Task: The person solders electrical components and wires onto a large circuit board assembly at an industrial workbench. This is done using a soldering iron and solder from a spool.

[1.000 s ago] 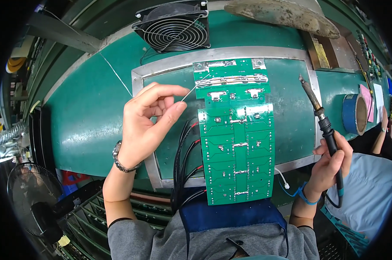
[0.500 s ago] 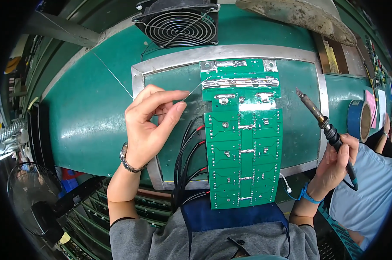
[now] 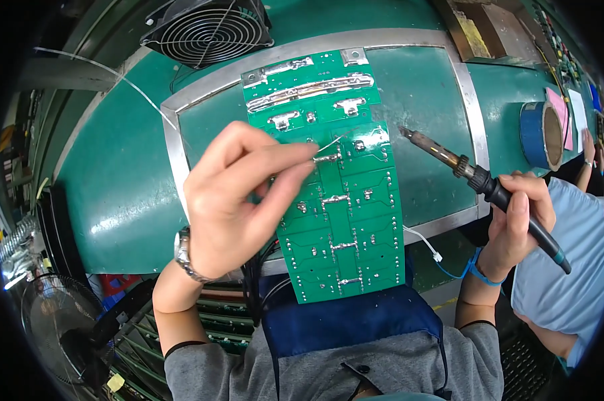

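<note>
A green circuit board (image 3: 375,217), its upper section crossed by thick solder bars, rests on the bench and reaches down to my blue apron. My left hand (image 3: 238,197) is over its left side, thumb and forefinger pinching a thin solder wire (image 3: 331,143). The wire's free end is above the upper part of the lower section; whether it touches cannot be made out. In my right hand (image 3: 521,217) is a soldering iron (image 3: 442,156), gripped by its dark handle. Its tip points up and left, just right of the board's edge, apart from the wire.
A metal frame (image 3: 469,100) borders the work area. A black cooling fan (image 3: 208,33) stands beyond it. To the right are a blue tape roll (image 3: 534,137), an open box (image 3: 492,33) and a person in a light blue shirt (image 3: 559,254). A white-plugged cable (image 3: 422,239) hangs beside the board.
My left hand has moved right, from beside the board to over it, bringing the solder wire from the upper bar to the lower section. The iron's tip is closer to the board. The view has shifted.
</note>
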Motion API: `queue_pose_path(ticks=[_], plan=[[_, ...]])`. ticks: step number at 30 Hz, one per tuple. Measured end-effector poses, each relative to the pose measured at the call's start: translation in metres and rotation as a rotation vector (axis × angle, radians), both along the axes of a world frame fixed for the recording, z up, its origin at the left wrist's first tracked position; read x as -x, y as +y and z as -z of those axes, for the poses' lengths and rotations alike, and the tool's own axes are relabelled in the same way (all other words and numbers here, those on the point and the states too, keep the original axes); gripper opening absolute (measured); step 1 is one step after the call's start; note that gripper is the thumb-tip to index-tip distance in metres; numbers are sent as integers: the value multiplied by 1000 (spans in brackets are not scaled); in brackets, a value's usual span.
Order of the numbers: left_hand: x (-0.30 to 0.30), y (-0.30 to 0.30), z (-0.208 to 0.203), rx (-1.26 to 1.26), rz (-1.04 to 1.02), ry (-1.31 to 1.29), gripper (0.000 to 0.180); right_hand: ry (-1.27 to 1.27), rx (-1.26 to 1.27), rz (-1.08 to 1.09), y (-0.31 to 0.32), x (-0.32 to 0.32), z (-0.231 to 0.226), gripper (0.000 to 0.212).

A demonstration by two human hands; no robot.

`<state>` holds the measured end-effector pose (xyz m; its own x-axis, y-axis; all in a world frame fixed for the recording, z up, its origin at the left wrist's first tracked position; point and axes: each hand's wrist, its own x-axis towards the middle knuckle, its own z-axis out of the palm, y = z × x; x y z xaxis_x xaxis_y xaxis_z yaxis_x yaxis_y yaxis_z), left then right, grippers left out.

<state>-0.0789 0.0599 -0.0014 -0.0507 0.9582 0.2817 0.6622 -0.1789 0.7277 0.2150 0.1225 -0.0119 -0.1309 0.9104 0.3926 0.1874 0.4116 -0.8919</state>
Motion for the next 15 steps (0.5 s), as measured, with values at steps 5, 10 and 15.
queue_pose_path(ticks=[5,10,15], plan=[[-24,5,9,-99,19,100,23,-113,32,-41,12,1,-11,20],[-28,1,16,-107,-6,144,23,-99,76,-112,23,6,-6,14],[-30,5,18,-115,2,137,24,-177,88,-119,28,9,-12,12]])
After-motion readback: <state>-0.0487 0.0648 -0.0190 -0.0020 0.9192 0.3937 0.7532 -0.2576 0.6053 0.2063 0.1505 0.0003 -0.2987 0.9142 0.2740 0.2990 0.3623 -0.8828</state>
